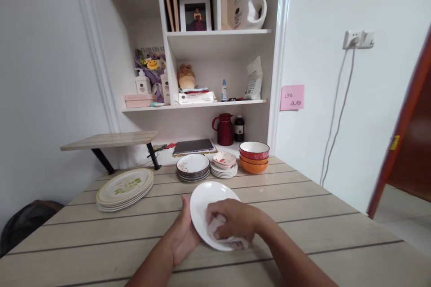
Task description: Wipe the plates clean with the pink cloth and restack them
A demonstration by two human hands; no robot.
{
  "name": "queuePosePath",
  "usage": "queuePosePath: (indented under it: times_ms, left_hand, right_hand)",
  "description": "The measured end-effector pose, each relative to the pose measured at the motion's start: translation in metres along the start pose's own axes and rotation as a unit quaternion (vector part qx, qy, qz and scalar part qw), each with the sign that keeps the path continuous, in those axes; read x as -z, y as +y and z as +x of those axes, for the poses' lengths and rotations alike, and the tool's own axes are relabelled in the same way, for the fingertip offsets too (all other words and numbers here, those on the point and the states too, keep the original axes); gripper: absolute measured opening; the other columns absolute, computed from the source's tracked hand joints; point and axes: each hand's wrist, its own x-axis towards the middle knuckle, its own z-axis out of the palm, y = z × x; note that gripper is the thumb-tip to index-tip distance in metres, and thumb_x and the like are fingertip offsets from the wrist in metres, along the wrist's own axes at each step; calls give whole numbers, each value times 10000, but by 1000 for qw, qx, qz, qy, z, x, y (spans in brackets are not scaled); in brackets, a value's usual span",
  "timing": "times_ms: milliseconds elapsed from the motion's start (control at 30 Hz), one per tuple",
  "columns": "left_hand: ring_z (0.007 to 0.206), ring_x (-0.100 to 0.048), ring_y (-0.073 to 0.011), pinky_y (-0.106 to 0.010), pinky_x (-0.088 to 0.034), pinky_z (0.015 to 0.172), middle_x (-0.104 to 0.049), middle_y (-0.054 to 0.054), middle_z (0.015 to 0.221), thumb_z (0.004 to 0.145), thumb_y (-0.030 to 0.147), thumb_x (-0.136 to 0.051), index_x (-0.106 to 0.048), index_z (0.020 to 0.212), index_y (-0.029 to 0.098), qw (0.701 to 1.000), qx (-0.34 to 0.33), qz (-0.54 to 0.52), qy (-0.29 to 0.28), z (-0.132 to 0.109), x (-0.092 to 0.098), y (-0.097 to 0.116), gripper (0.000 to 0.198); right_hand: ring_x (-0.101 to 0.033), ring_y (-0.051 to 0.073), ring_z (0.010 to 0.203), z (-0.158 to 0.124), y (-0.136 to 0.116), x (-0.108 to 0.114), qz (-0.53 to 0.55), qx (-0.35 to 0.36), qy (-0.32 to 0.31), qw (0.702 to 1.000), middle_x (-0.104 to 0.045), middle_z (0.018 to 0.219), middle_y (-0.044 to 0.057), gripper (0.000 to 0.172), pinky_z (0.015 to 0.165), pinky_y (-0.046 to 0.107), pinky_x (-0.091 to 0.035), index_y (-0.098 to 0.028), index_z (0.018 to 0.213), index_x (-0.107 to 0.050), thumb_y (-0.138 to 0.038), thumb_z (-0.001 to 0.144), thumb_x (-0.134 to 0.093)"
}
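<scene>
A plain white plate point(202, 199) is tilted up off the table in front of me. My left hand point(184, 237) grips its left edge, the thumb along the rim and the other fingers hidden beneath. Bunched in my right hand point(235, 217) is a pale cloth point(217, 226), pressed against the plate's upper face. Part of the cloth hangs over the plate's lower right rim. Just beyond the plate stand a stack of dark-rimmed plates point(193, 163) and a stack of small white plates point(225, 171) with patterned square dishes point(224, 159) on top.
Large oval plates point(124, 187) are stacked at left, near a raised wooden stand point(111, 140). Red and orange bowls point(254, 163) are stacked at back right. Behind are a laptop point(194, 145), a red jug point(225, 129), a dark bottle point(239, 128) and shelves point(202, 105). The slatted table point(323, 233) extends right.
</scene>
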Motion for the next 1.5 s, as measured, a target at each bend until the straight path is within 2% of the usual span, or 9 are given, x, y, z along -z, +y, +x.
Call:
queuePosePath:
  times_ms: [133, 300, 567, 733, 833, 1000, 1200, 1333, 1500]
  left_hand:
    - [1281, -493, -301, -468, -258, 1128, -619, -179, 1282, 811, 667, -412, -486, 1373, 140, 1000, -11, 9, 6, -1, -4, -2, 774]
    - [1255, -523, -274, -429, -279, 1124, -630, -171, 1270, 857, 546, -491, -456, 1396, 150, 999, -18, 33, 39, -4, -3, -5, 670]
    - [1193, -577, -272, -439, -309, 1110, -637, -167, 1260, 883, 356, -574, -388, 1437, 157, 995, -29, 37, 93, -4, -7, -2, 618]
    - [1193, -576, -272, -435, -325, 1101, -625, -164, 1279, 880, 352, -578, -370, 1445, 152, 988, -82, -4, 128, 0, -1, 1, 634]
    - [1213, -560, -268, -417, -320, 1104, -626, -162, 1279, 891, 458, -522, -426, 1411, 134, 992, -67, -19, 105, 1, 3, 3, 620]
    - [1240, -531, -284, -425, -310, 1104, -635, -164, 1263, 824, 698, -371, -518, 1338, 119, 999, -6, -30, 42, 1, 3, 6, 788]
    - [1234, -529, -262, -402, -315, 1096, -628, -138, 1281, 852, 624, -424, -494, 1361, 168, 996, -43, -1, 80, 5, 1, 2, 686]
    - [1139, -585, -257, -416, -370, 1048, -648, -128, 1247, 862, 533, -520, -539, 1311, 180, 990, -55, 37, 122, 7, 6, 0, 571]
    - [1015, -636, -239, -403, -409, 996, -698, -127, 1122, 865, 494, -548, -600, 1218, 165, 984, -56, 55, 158, 6, 5, 1, 485]
  right_hand:
    - [-563, 178, 972, 25, -11, -15, 47, 31, 155, 986, -591, 1089, 7, 411, 815, 250, -402, -296, 1126, -603, -252, 723, -674]
    - [-563, 181, 957, 36, 5, -8, -6, -76, 259, 963, -525, 1131, 35, 368, 818, 275, -397, -327, 1214, -564, -293, 848, -565]
    - [-606, 202, 856, 3, 27, 11, -121, -203, 171, 956, -564, 1107, 66, 326, 669, 278, -352, -301, 1185, -566, -313, 869, -489]
    - [-609, 233, 855, -13, 17, 6, -148, -131, 28, 980, -619, 1026, 51, 294, 652, 285, -340, -292, 1063, -613, -262, 775, -559]
    - [-602, 244, 897, -10, -1, -4, -115, -44, -21, 992, -614, 1049, 31, 335, 665, 286, -349, -309, 1085, -597, -280, 751, -599]
    - [-571, 205, 954, 14, -24, -24, -39, 13, 105, 994, -573, 1127, 21, 441, 775, 281, -369, -312, 1213, -493, -240, 787, -581]
    - [-561, 173, 916, 41, -4, -18, -59, -93, 271, 956, -552, 1149, 28, 223, 681, 248, -333, -260, 1085, -510, -253, 864, -532]
    - [-562, 159, 872, 33, 30, -4, -102, -177, 288, 936, -538, 1137, 35, 198, 641, 245, -299, -266, 1059, -553, -231, 865, -535]
    - [-570, 162, 821, 13, 55, 2, -111, -235, 206, 943, -568, 1051, 49, 202, 617, 253, -276, -250, 1032, -581, -225, 834, -551]
